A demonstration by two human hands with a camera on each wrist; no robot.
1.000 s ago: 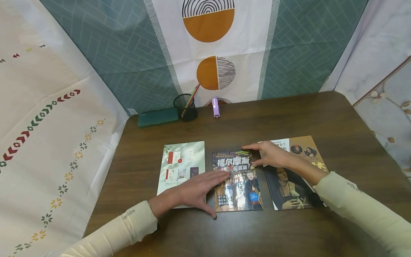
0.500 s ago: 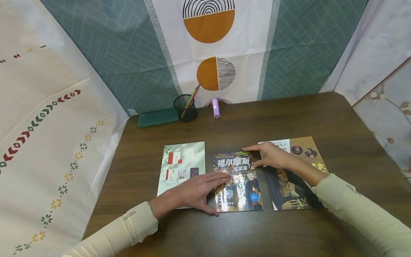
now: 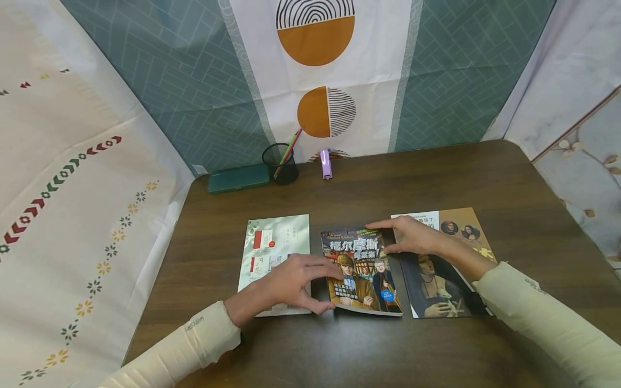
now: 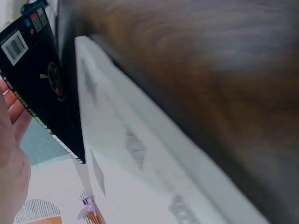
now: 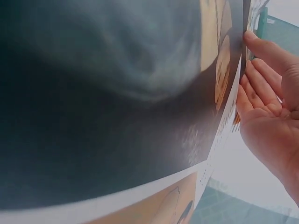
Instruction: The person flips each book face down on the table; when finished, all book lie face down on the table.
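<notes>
In the head view, a glossy comic-style paperback book (image 3: 356, 275) lies between two other books, its near edge raised off the table. My left hand (image 3: 296, 283) pinches its left edge near the lower corner, thumb at the side and fingers over the cover. The book's black back cover (image 4: 39, 60) with a barcode shows in the left wrist view. My right hand (image 3: 412, 235) touches the upper right corner, with fairly straight fingers (image 5: 261, 84) seen in the right wrist view. A pale green book (image 3: 276, 242) lies partly under my left forearm.
A book with a painted portrait (image 3: 432, 291) lies under my right wrist. Along the back of the brown table (image 3: 417, 178) are a green case (image 3: 239, 178), a black mesh pen cup (image 3: 286, 172) with pencils, and a purple stapler (image 3: 326, 164). Curtains hang around the table.
My left hand has drawn its thumb in against the middle book and lifted its near left edge, which lay flat before. My right hand stays at the upper right corner.
</notes>
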